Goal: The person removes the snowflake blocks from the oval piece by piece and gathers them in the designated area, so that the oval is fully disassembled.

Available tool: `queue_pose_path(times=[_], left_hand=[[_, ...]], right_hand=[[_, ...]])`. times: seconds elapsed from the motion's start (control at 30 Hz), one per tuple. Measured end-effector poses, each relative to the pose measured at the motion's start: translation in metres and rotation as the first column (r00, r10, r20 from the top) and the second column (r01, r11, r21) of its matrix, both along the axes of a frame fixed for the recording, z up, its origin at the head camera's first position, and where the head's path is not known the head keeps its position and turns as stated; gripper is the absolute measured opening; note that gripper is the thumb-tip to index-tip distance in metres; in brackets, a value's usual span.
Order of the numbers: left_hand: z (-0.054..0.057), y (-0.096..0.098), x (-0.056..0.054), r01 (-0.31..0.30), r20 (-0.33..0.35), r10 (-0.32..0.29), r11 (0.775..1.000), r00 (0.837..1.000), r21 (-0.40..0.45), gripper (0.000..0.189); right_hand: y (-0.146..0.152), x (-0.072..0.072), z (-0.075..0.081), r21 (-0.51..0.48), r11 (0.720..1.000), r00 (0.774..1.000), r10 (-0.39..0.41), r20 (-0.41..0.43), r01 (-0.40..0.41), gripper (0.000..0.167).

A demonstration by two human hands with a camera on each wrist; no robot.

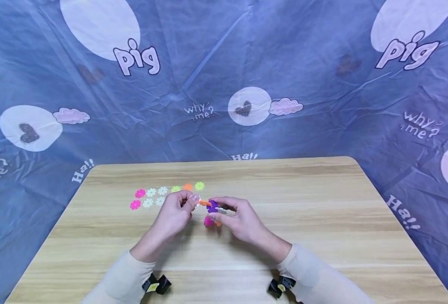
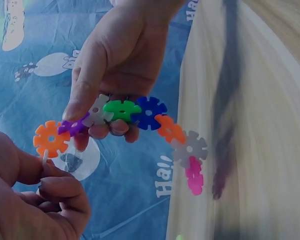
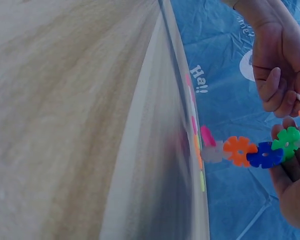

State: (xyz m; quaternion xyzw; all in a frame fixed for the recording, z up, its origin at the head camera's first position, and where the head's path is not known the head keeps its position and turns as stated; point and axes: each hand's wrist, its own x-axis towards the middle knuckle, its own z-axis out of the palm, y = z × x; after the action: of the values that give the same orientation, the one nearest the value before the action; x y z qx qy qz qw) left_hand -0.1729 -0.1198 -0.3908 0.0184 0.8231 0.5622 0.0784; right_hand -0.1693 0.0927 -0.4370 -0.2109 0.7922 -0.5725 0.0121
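My right hand (image 1: pixel 243 219) grips a curving chain of notched, flower-shaped plastic discs. From the near end in the left wrist view it runs orange disc (image 2: pixel 51 138), purple disc (image 2: pixel 74 125), grey, green (image 2: pixel 122 109), blue (image 2: pixel 149 113), orange, grey and pink disc (image 2: pixel 194 176). The right thumb lies on the purple disc, with the fingers behind the chain. Thumb and forefinger of my left hand (image 1: pixel 176 211) pinch a white disc (image 2: pixel 45 159) seen edge-on, right at the orange end disc's rim. Most of that white disc is hidden by the fingers. The pink end hangs down over the table.
Loose discs lie in rows beyond the left hand on the wooden table (image 1: pixel 307 202): pink (image 1: pixel 139 193), white (image 1: pixel 151 192), yellow-green (image 1: pixel 199 185) and orange (image 1: pixel 187 186). A blue printed cloth (image 1: pixel 209 139) hangs behind the table. Small black devices (image 1: pixel 162 284) sit at both wrists.
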Motion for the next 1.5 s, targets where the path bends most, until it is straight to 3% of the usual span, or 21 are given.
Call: queue_pose_path(times=[0.17, 0.6, 0.83, 1.17, 1.5], left_hand=[[0.0, -0.004, -0.003, 0.04, -0.008, -0.04, 0.999, 0.999, 0.001, 0.02], [-0.006, -0.013, -0.01, 0.053, -0.068, -0.046, 0.994, 0.997, 0.093, 0.023], [-0.009, -0.018, -0.013, 0.065, -0.06, -0.059, 0.992, 0.996, 0.108, 0.023], [-0.016, -0.024, -0.027, 0.044, -0.081, -0.047, 0.998, 0.996, -0.038, 0.016], [-0.023, -0.026, -0.04, 0.007, -0.069, -0.015, 0.993, 0.998, -0.119, 0.017]], right_hand=[[0.001, -0.001, 0.001, -0.007, 1.0, 0.999, 0.008, 0.036, -0.008, 0.04], [0.001, -0.003, 0.003, -0.031, 0.999, 0.998, -0.013, 0.061, 0.015, 0.04], [0.002, -0.002, 0.002, -0.039, 0.999, 0.996, -0.026, 0.09, 0.029, 0.041], [0.003, -0.001, 0.004, -0.027, 0.999, 0.996, -0.019, 0.089, 0.021, 0.042], [0.003, 0.0, 0.003, -0.019, 0.999, 0.995, -0.023, 0.102, 0.025, 0.043]])
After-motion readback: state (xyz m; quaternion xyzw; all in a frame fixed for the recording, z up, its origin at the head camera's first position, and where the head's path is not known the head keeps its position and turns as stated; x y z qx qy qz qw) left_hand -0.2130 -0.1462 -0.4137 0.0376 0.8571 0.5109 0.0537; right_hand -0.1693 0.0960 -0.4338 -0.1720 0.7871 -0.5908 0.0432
